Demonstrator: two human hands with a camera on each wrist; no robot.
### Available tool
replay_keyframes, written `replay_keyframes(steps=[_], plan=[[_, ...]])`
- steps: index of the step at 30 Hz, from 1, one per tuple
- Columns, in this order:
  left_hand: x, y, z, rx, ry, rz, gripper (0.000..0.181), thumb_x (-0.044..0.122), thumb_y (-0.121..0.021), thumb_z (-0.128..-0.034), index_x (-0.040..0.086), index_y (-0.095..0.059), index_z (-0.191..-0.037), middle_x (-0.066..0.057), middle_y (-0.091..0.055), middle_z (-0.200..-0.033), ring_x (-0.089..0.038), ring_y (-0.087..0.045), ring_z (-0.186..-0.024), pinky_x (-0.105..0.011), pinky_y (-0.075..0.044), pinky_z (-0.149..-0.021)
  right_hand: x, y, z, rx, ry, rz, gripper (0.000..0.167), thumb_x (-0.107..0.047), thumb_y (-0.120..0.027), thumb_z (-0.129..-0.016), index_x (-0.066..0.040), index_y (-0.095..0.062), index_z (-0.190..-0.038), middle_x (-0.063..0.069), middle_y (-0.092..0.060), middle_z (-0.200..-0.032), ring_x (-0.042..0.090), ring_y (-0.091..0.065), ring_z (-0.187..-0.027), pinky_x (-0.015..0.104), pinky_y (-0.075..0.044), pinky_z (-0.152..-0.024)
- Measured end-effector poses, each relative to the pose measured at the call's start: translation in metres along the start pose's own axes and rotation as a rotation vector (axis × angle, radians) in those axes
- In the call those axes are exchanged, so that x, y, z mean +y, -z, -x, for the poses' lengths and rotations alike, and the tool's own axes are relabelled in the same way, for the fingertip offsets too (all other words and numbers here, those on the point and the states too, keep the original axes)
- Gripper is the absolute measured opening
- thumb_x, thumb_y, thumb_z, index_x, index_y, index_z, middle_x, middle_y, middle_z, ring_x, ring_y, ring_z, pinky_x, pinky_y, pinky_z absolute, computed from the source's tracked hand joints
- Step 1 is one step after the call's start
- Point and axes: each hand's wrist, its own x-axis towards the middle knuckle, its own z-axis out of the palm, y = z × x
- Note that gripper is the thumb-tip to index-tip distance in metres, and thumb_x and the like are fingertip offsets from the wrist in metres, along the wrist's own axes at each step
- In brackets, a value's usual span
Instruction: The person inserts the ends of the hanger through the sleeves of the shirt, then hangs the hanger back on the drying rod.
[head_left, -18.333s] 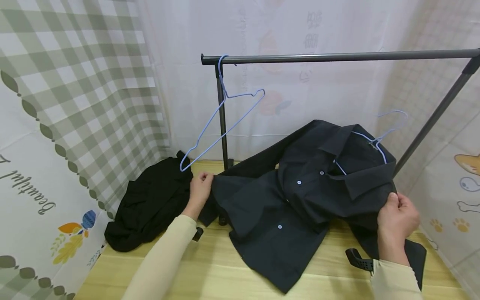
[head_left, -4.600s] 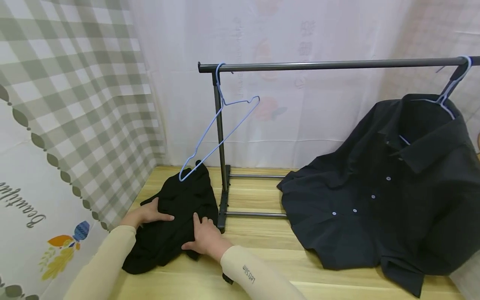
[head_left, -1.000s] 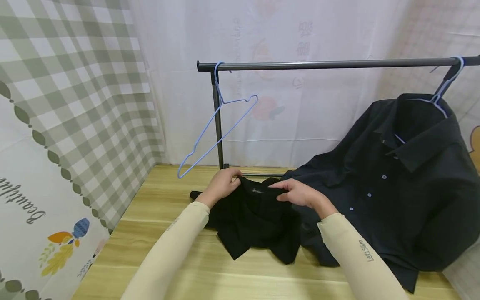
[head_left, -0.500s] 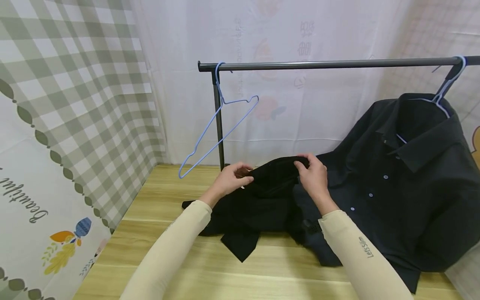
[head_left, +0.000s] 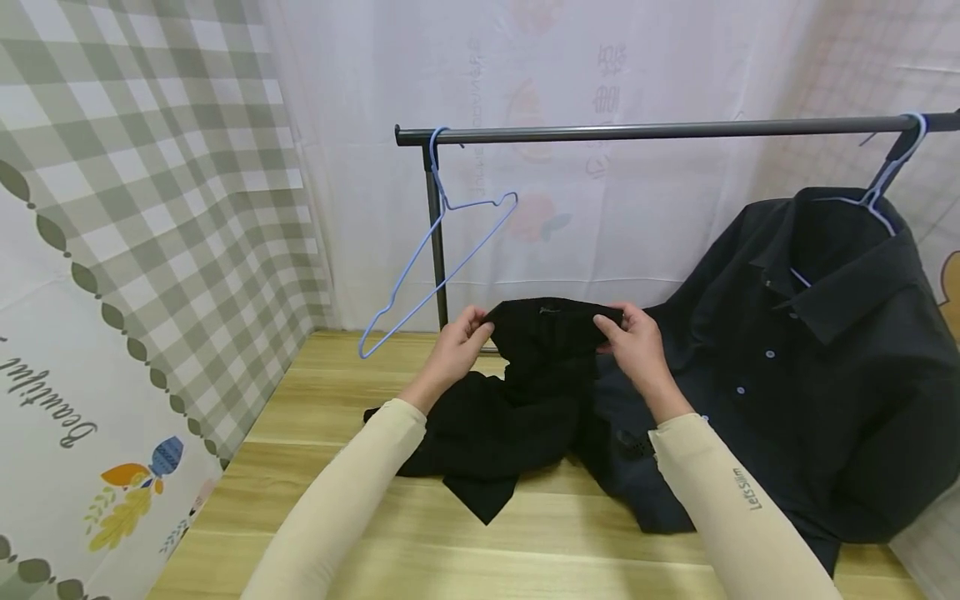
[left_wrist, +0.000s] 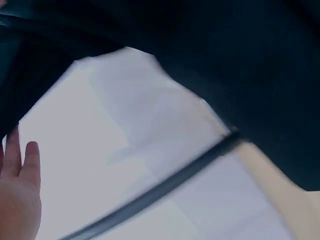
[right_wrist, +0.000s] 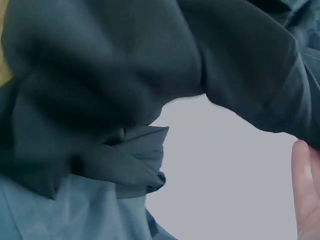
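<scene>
Pale curtain [head_left: 637,225] closes the back of the scene and checked cloth [head_left: 150,158] the left side; before them stands a wood-grained desk [head_left: 525,558]. Central subject: a black garment [head_left: 510,425], its bulk bunched on the middle of the desk, with a band bearing a small light mark raised toward the far edge. One pointed flap lies toward the near edge.

Left hand [head_left: 453,348]: thumb and fingers pinch the left end of the band. Right hand [head_left: 637,346]: a like pinch at the right end, so that the band is stretched between the two. Both wrist views show mainly dark cloth and a few fingers.

Farther out, to the right, a dark buttoned shirt [head_left: 862,375] hangs from the rail [head_left: 645,131], its lower part reaching the right side of the desk; where it meets the garment is hard to tell. Near the far left corner, a bare blue hanger [head_left: 480,239] hangs from the rail's left end.

Step in hand, as judged: spreading and orienting the garment. Next move: probably both pinches kept, the band held wide and the bunched folds shaken loose.
</scene>
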Motion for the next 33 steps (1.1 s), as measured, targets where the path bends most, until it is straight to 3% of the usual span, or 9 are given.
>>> replay_keyframes(steps=[2,5,11,15,18,22,25,29,33], plan=[[0.006,-0.001,-0.005,0.059,-0.056,0.025,0.015,0.015,-0.05,-0.1043,0.003,-0.057,-0.111,-0.002,-0.054,-0.075,-0.017,-0.044,-0.065,-0.029,-0.037,-0.064,-0.007,0.002,-0.002,-0.027,-0.003,-0.013,0.038,-0.022,-0.058,-0.102,0.004,-0.053,-0.129,0.028,-0.064,-0.101,0.016,-0.071,-0.071,0.024,-0.057,-0.064],[0.024,-0.001,-0.009,0.131,-0.127,0.037,0.017,0.014,-0.05,-0.1048,0.001,-0.057,-0.113,-0.004,-0.052,-0.071,-0.017,-0.045,-0.062,-0.028,-0.038,-0.062,-0.019,0.005,-0.007,-0.034,0.009,0.001,0.039,-0.023,-0.055,-0.104,0.004,-0.05,-0.131,0.031,-0.063,-0.106,0.019,-0.072,-0.072,0.022,-0.056,-0.065],[0.058,0.002,-0.012,0.223,-0.308,-0.052,0.017,0.009,-0.053,-0.1033,-0.002,-0.062,-0.112,-0.011,-0.064,-0.083,-0.021,-0.053,-0.067,-0.029,-0.044,-0.064,-0.051,0.019,-0.017,0.057,0.104,0.091,0.036,-0.024,-0.051,-0.105,0.005,-0.05,-0.128,0.027,-0.064,-0.109,-0.003,-0.063,-0.07,0.014,-0.053,-0.067],[0.076,0.003,-0.012,0.286,-0.372,-0.136,0.015,0.008,-0.057,-0.1015,-0.001,-0.065,-0.108,-0.011,-0.067,-0.087,-0.019,-0.056,-0.067,-0.029,-0.046,-0.063,-0.074,0.029,-0.022,0.146,0.147,0.114,0.034,-0.024,-0.05,-0.105,0.002,-0.05,-0.127,0.02,-0.063,-0.114,-0.004,-0.061,-0.077,0.013,-0.052,-0.07],[0.085,0.003,-0.012,0.317,-0.385,-0.155,0.015,0.009,-0.057,-0.1014,-0.002,-0.066,-0.107,-0.01,-0.065,-0.079,-0.018,-0.053,-0.062,-0.028,-0.043,-0.058,-0.087,0.034,-0.025,0.16,0.149,-0.002,0.027,-0.022,-0.05,-0.105,-0.004,-0.05,-0.124,0.013,-0.062,-0.112,0.0,-0.063,-0.082,0.014,-0.053,-0.07],[0.094,0.002,-0.012,0.37,-0.383,-0.135,0.016,0.01,-0.057,-0.1018,-0.002,-0.066,-0.107,-0.008,-0.058,-0.07,-0.017,-0.046,-0.056,-0.027,-0.037,-0.053,-0.095,0.039,-0.027,0.085,0.132,-0.317,0.013,-0.015,-0.051,-0.104,-0.013,-0.046,-0.115,0.006,-0.058,-0.105,0.009,-0.063,-0.085,0.018,-0.054,-0.065],[0.098,0.003,-0.011,0.427,-0.363,-0.119,0.017,0.01,-0.057,-0.1016,-0.003,-0.067,-0.106,-0.007,-0.057,-0.068,-0.016,-0.046,-0.056,-0.026,-0.036,-0.052,-0.1,0.043,-0.027,0.023,0.138,-0.423,0.011,-0.011,-0.052,-0.103,-0.013,-0.047,-0.112,0.005,-0.057,-0.1,0.012,-0.061,-0.081,0.018,-0.051,-0.062],[0.104,0.006,-0.008,0.508,-0.351,-0.144,0.019,0.011,-0.059,-0.1008,-0.004,-0.068,-0.106,-0.007,-0.056,-0.067,-0.015,-0.046,-0.056,-0.025,-0.035,-0.052,-0.112,0.052,-0.026,0.028,0.192,-0.243,0.012,-0.014,-0.054,-0.103,-0.014,-0.049,-0.114,0.002,-0.057,-0.093,0.01,-0.054,-0.063,0.018,-0.045,-0.052],[0.115,0.007,-0.007,0.56,-0.402,-0.188,0.02,0.014,-0.061,-0.1001,-0.004,-0.069,-0.106,-0.006,-0.058,-0.067,-0.016,-0.047,-0.054,-0.026,-0.035,-0.051,-0.128,0.058,-0.024,0.116,0.241,-0.058,0.014,-0.019,-0.055,-0.103,-0.019,-0.051,-0.116,-0.001,-0.057,-0.097,0.009,-0.055,-0.06,0.017,-0.046,-0.052]])
